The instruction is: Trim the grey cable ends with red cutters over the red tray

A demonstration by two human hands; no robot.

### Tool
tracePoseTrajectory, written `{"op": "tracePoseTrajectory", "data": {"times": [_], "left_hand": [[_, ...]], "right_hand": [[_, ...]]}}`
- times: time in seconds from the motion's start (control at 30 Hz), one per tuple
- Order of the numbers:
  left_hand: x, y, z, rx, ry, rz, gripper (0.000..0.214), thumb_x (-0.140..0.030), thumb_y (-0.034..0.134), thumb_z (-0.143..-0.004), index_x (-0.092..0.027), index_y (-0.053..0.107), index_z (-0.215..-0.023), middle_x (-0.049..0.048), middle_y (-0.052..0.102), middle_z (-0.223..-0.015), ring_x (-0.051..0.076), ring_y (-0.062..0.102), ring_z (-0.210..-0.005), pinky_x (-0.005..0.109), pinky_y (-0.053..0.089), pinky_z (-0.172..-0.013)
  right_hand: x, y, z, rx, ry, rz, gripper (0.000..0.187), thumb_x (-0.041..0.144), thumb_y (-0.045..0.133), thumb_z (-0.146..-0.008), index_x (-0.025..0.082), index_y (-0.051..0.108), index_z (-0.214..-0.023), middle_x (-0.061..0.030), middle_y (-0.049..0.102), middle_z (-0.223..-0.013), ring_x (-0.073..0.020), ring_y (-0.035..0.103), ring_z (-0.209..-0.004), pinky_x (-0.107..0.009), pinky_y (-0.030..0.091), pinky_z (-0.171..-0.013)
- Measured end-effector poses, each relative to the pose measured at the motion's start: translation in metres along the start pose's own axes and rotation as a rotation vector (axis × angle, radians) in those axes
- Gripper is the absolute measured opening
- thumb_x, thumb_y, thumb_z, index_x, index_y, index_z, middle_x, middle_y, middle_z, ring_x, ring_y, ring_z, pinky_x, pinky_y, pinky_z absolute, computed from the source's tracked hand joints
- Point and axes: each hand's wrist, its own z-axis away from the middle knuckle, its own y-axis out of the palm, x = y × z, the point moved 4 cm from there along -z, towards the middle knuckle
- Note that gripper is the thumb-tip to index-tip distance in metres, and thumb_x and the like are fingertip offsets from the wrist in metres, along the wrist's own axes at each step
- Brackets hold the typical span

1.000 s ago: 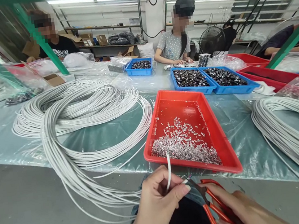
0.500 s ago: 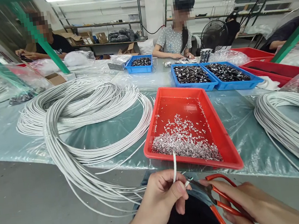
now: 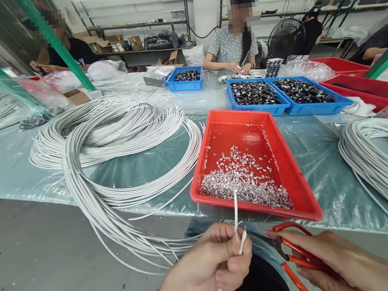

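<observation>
My left hand point(image 3: 225, 257) pinches white cable point(image 3: 236, 213) between thumb and fingers. One cable end sticks upward, and a shorter end tilts beside it with a thin tip showing. Around orange-handled cutting pliers point(image 3: 302, 259) my right hand point(image 3: 331, 260) is wrapped; their dark jaws are partly hidden behind my left fingers and look apart from the cable. A large coil of white cable point(image 3: 77, 171) lies to the left, its loose strands running toward my left hand. Just beyond my hands stands a red tray point(image 3: 233, 131) with many small silver pieces point(image 3: 245, 189).
Blue bins point(image 3: 186, 85) of dark parts stand farther back. Another white cable coil point(image 3: 364, 153) lies at the right. Green posts point(image 3: 62, 50) rise from the plastic-covered table point(image 3: 140, 171). A co-worker point(image 3: 231, 49) sits across, with other people at both sides.
The pliers' jaws have drawn away from the cable ends. My left hand has turned, and the short end now points upward. The camera view has shifted slightly.
</observation>
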Motion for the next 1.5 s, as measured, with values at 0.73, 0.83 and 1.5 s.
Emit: {"op": "tracePoseTrajectory", "data": {"times": [0.73,0.83,1.5], "left_hand": [[-0.006,0.013,-0.002,-0.38,0.407,-0.51,0.035,-0.045,0.057,-0.081,-0.015,0.051,-0.066,-0.0049,0.048,-0.049,0.002,0.039,-0.032,0.013,0.025,-0.032],[-0.003,0.012,-0.004,-0.35,0.378,-0.499,0.035,-0.045,0.055,-0.082,-0.015,0.052,-0.065,-0.0056,0.047,-0.044,0.002,0.04,-0.03,0.011,0.026,-0.03],[-0.005,0.013,-0.004,-0.423,0.375,-0.568,0.039,-0.05,0.056,-0.079,-0.016,0.05,-0.062,-0.0068,0.044,-0.04,0.004,0.039,-0.031,0.013,0.025,-0.031]], "right_hand": [[0.036,0.035,-0.024,-0.435,-0.048,-0.535,0.012,0.016,0.07,-0.07,0.027,0.073,-0.076,-0.0014,0.075,-0.076,-0.0205,0.069,-0.068,-0.026,0.056,-0.058],[0.035,0.032,-0.025,-0.404,-0.085,-0.545,0.012,0.015,0.069,-0.072,0.026,0.073,-0.075,-0.0015,0.075,-0.075,-0.0204,0.07,-0.068,-0.027,0.057,-0.061],[0.034,0.031,-0.032,-0.224,-0.09,-0.64,0.026,0.007,0.069,-0.071,0.031,0.074,-0.08,0.0021,0.076,-0.083,-0.0158,0.069,-0.078,-0.018,0.053,-0.07]]}}
